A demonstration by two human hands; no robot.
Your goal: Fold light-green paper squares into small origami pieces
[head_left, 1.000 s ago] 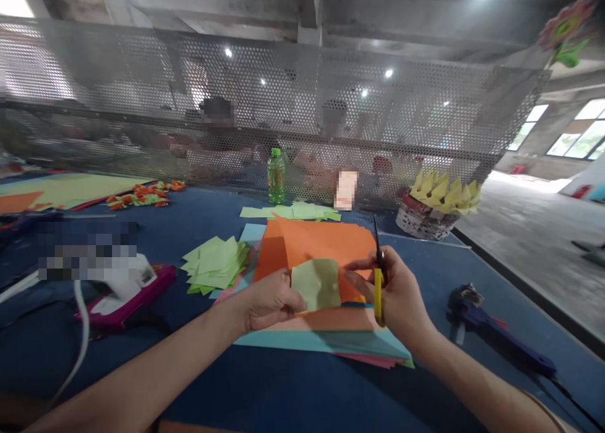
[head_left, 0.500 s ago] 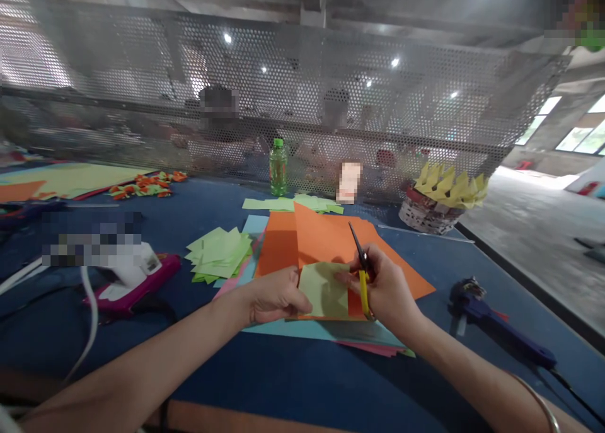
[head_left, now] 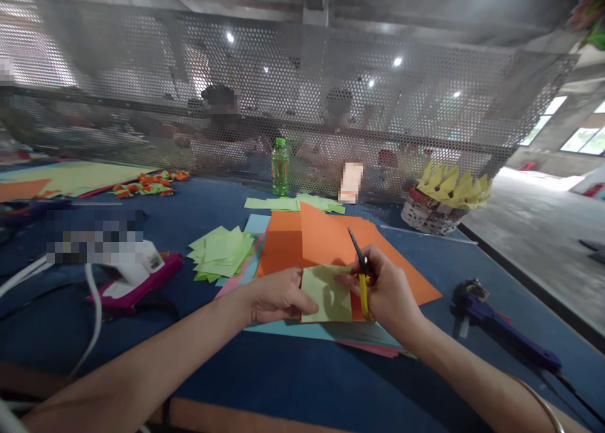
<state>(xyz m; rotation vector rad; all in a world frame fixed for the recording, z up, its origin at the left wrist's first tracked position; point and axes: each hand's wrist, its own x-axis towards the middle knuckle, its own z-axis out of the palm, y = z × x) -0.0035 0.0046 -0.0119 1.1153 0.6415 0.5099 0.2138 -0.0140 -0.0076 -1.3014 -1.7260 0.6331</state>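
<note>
My left hand (head_left: 283, 295) is closed on the left edge of a pale green paper square (head_left: 326, 297), thumb on top. The square lies against an orange paper sheet (head_left: 326, 237), part of which stands raised behind it. In my right hand (head_left: 390, 285) are scissors (head_left: 363, 288) with yellow handles, their dark blades pointing up and away. Fingertips of that hand also touch the square's right upper edge. Beneath are more orange sheets, with blue paper (head_left: 283, 333) and pink paper (head_left: 373, 348) showing under them.
Green paper squares (head_left: 222, 253) are piled at the left, with green strips (head_left: 293, 203) behind. A green bottle (head_left: 280, 168) stands near the perforated screen (head_left: 293, 74). A purple glue gun (head_left: 508, 326) lies right, a basket (head_left: 432, 212) behind it. A magenta power strip (head_left: 135, 288) sits left.
The green square now lies flatter, its lower edge level with the orange sheet's front edge. Both hands stay nearly in place, and the view has shifted slightly.
</note>
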